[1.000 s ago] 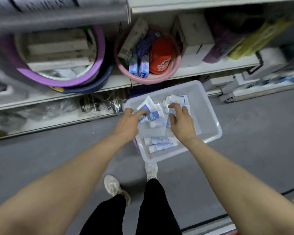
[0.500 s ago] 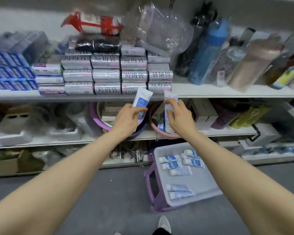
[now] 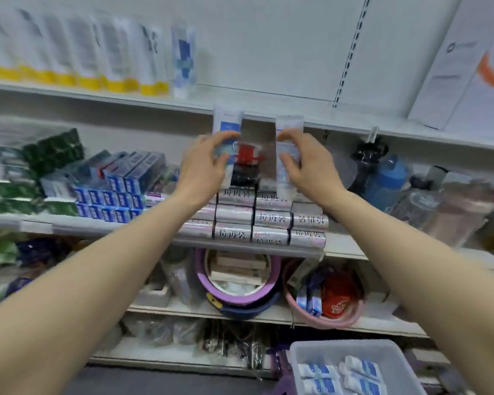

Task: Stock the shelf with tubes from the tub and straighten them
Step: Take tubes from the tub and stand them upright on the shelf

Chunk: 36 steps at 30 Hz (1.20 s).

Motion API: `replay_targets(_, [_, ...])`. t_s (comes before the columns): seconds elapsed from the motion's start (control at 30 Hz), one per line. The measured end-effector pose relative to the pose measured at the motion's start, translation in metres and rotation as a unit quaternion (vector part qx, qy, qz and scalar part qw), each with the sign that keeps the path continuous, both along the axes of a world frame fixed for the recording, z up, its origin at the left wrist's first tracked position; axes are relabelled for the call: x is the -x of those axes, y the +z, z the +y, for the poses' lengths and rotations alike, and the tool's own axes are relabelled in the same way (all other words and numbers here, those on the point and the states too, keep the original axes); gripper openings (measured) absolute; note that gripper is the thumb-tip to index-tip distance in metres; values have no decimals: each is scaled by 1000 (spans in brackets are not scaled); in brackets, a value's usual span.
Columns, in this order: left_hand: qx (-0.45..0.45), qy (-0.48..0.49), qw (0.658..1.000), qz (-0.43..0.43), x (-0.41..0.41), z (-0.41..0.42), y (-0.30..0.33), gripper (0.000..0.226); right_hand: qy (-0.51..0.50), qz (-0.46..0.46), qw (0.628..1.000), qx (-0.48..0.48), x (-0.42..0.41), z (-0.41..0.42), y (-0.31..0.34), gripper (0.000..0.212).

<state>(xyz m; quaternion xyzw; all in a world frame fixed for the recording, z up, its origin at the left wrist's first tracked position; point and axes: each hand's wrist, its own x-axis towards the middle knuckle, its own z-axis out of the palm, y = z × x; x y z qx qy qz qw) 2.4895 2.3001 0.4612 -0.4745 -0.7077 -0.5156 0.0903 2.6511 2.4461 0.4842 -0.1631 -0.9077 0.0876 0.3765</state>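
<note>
Both hands grip a white-and-blue tube each, upright with crimped ends up: the left hand [image 3: 204, 166] holds the left tube [image 3: 226, 129], the right hand [image 3: 311, 166] the right tube [image 3: 288, 129], raised just below the top shelf [image 3: 268, 109]. One blue tube [image 3: 184, 61] stands there beside yellow-banded tubes [image 3: 97, 52]. Down right, the tub [image 3: 305, 353] holds more tubes [image 3: 362, 367].

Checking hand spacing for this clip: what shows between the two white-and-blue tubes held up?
In the head view, no third tube: between the left tube and right tube shows a red-and-black packaged item on the shelf behind.
</note>
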Motion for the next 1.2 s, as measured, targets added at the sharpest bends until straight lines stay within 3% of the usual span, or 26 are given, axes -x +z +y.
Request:
replay_targets(0.3, [-94, 84, 989, 82, 62, 12, 92, 45, 38, 118, 991, -44, 72, 32, 110, 28])
replay_targets(0.5, [-83, 119, 985, 90, 97, 45, 116, 42, 52, 113, 992, -24, 123, 58, 147, 28])
replay_targets(0.93, [-32, 192, 971, 142, 138, 112, 101, 39, 75, 31, 997, 6, 226, 125, 137, 35])
replay_targets(1.2, [20, 216, 961, 171, 149, 117, 90, 56, 92, 4, 996, 13, 284, 144, 133, 41])
